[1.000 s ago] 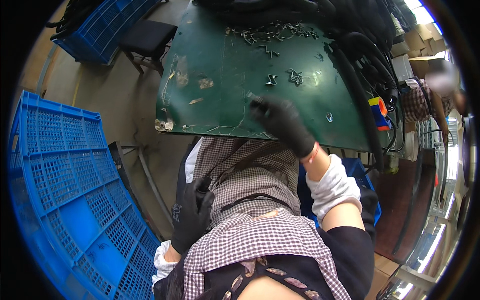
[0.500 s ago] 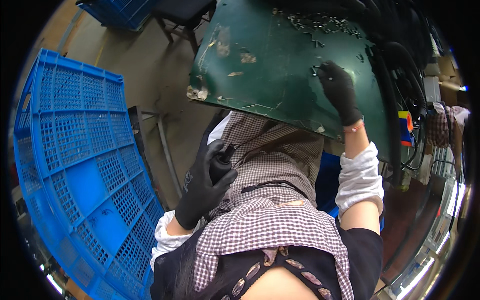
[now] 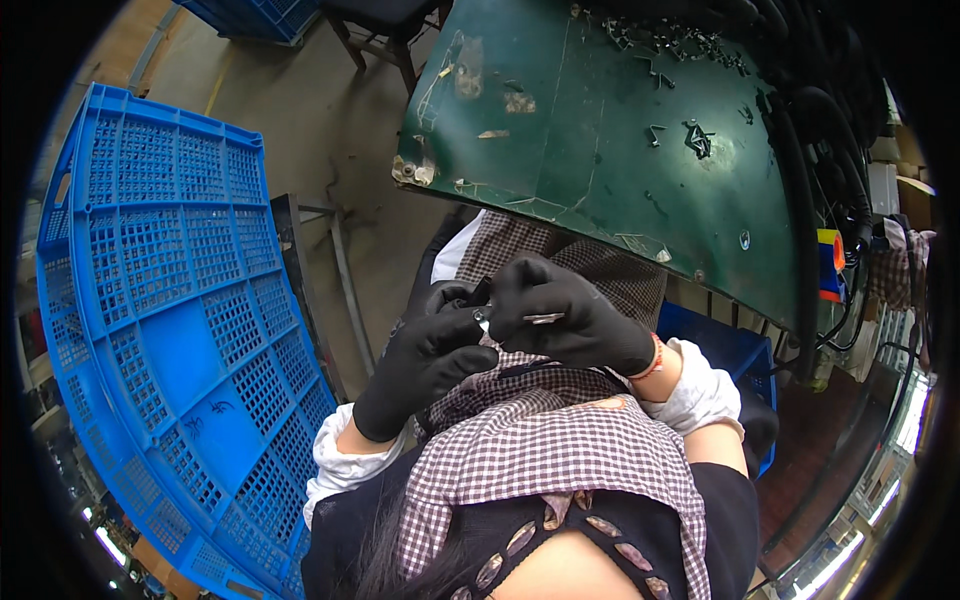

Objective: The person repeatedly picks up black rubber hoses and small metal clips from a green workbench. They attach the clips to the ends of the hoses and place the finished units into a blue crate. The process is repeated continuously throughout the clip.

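Both my hands wear black gloves and meet in front of my checked apron. My left hand is closed around a black part, mostly hidden by the glove and hard to tell from it. My right hand is pinched against it from the right, with a small silvery metal piece showing between its fingers. Another small shiny metal bit shows where the two hands meet. On the green table beyond lie loose bent metal clips.
A large blue plastic crate stands at my left. Several small metal pieces are heaped on the table's far side. Black hoses or cables run along its right edge. A dark stool stands beyond the crate.
My right hand has come back from the metal clips on the table to my left hand, with a small metal piece in it. My left hand stays near my lap.
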`<state>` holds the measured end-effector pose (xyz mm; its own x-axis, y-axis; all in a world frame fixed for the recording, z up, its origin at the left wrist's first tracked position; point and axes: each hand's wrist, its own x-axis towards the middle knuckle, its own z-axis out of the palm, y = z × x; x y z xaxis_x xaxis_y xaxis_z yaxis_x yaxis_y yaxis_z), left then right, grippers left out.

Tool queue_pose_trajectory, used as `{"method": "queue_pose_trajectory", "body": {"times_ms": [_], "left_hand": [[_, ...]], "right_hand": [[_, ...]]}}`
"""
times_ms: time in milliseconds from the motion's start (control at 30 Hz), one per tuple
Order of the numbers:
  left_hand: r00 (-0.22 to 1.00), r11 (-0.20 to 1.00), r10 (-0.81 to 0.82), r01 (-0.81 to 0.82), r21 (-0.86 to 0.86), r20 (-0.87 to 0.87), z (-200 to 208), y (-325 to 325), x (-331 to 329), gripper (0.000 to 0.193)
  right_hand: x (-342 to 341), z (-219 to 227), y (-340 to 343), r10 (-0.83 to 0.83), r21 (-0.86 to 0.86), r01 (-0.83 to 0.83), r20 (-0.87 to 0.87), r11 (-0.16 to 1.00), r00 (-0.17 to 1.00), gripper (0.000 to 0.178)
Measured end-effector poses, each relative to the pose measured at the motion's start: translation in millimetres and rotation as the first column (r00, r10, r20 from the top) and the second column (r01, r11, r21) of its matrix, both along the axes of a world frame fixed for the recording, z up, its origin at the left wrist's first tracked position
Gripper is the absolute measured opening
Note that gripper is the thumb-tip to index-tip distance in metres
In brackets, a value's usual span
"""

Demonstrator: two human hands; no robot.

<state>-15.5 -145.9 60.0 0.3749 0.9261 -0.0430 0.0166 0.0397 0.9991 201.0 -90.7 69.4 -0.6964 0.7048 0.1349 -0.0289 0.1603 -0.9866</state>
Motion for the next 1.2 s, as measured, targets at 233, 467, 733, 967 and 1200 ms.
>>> {"method": "queue_pose_trajectory", "body": {"times_ms": [233,467,733,967,1200], "left_hand": [[0.975,0.958,0.218,-0.222,-0.183,-0.043,0.8,-13.8,7.6,0.026],[0.888,0.925,0.301,-0.184,0.333,-0.348,-12.6,-19.0,17.4,0.041],[0.806,0.881,0.328,-0.073,0.467,-0.493,-6.3,-14.5,19.5,0.040],[0.879,0.891,0.327,-0.164,0.424,-0.347,-4.7,-13.5,23.0,0.029],[0.898,0.894,0.291,-0.132,0.428,-0.331,-5.5,-13.9,28.6,0.021]], "right_hand": [[-1.4,-6.7,-12.1,-0.167,-0.122,0.174,0.064,0.977,0.984,0.024],[-14.0,9.8,-16.6,-0.161,-0.123,0.235,0.430,0.964,0.888,0.035],[-13.5,14.6,-13.8,-0.176,-0.122,0.247,0.420,0.961,0.890,0.031],[4.8,13.9,1.1,-0.135,-0.424,0.235,0.252,0.875,0.958,0.019],[10.9,21.9,29.1,0.080,-0.280,0.032,0.378,0.960,0.923,0.028]]}}
